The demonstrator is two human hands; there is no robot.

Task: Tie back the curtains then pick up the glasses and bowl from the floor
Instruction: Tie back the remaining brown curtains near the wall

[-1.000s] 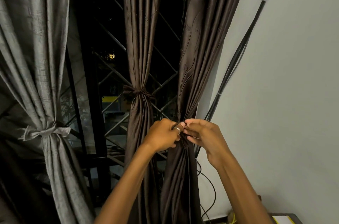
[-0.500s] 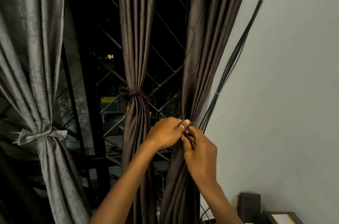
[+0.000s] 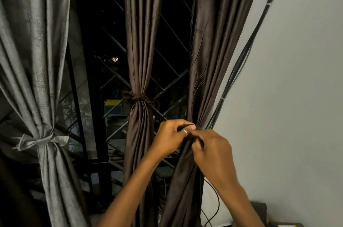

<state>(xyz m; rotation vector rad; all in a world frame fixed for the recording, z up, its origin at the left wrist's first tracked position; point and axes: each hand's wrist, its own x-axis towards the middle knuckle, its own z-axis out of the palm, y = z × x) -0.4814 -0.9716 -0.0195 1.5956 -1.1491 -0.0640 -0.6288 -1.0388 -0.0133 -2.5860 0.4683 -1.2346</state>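
since the earlier frame the right hand (image 3: 211, 149) has rolled over the gathered cloth, so its back now faces the camera and its fingers curl down into the bundle just below the left hand (image 3: 171, 138); the left hand has hardly shifted. both hands are pressed together on the brown curtain (image 3: 207, 70) nearest the wall (image 3: 297, 96). the left thumb and forefinger pinch a thin dark strip, which i take to be the tie band, right at the top of the grip. the right fingers are closed on the folds, though whether they hold the band's other end i cannot tell, since the knuckles hide it.

to the left of the grip, the middle brown curtain (image 3: 141, 41) is already cinched with a knotted tie (image 3: 138, 98), sitting a little higher than the hands. further left, the grey curtain (image 3: 35, 59) is also tied with its own grey band (image 3: 43, 140). so two of three curtains look done and the third is mid-knot, gathered but not yet secured as far as can be seen.

black cables (image 3: 241, 63) run down the wall just right of the grip, close to the cloth, and could get caught in the tie.

the glasses and bowl are not in view; the floor lies below the frame. that whole second part looks still to do.
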